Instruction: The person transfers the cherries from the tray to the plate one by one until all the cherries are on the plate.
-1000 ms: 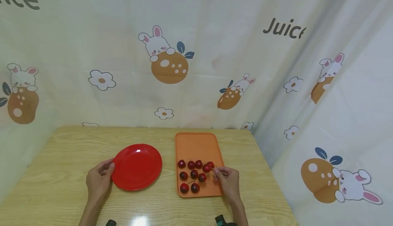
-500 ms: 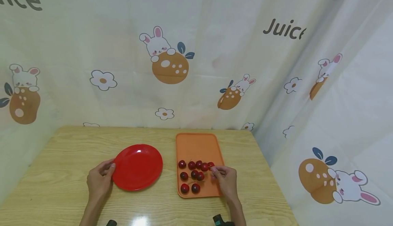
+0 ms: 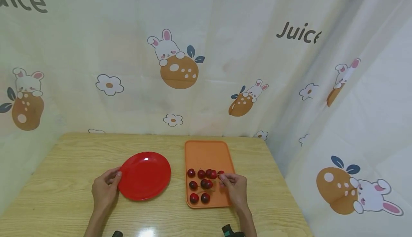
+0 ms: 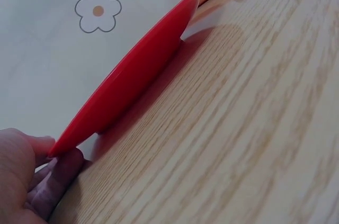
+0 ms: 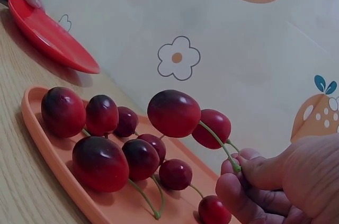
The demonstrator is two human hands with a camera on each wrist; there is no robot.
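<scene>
A round, glossy red plate (image 3: 145, 176) lies on the left side of the table. My left hand (image 3: 105, 190) pinches its left rim, the thumb (image 4: 41, 146) above and fingers underneath. To the right is an orange rectangular tray (image 3: 206, 151) with several dark red cherries (image 5: 100, 163) in its near half. My right hand (image 3: 236, 190) pinches the green stems (image 5: 220, 142) of two cherries between thumb and fingers. In the right wrist view, one held cherry (image 5: 174, 113) is nearer the camera, and the other cherry (image 5: 212, 128) sits partly behind it. Both are above the tray.
The wooden table (image 3: 70, 151) extends to a pale curtain (image 3: 135, 51) printed with rabbits, fruit and flowers, which also hangs along both sides. Small dark devices (image 3: 227, 230) show near the wrists at the bottom edge of the head view.
My right hand has shifted slightly left and away from me over the tray, carrying the two cherries. The left hand and the plate have stayed in place.
</scene>
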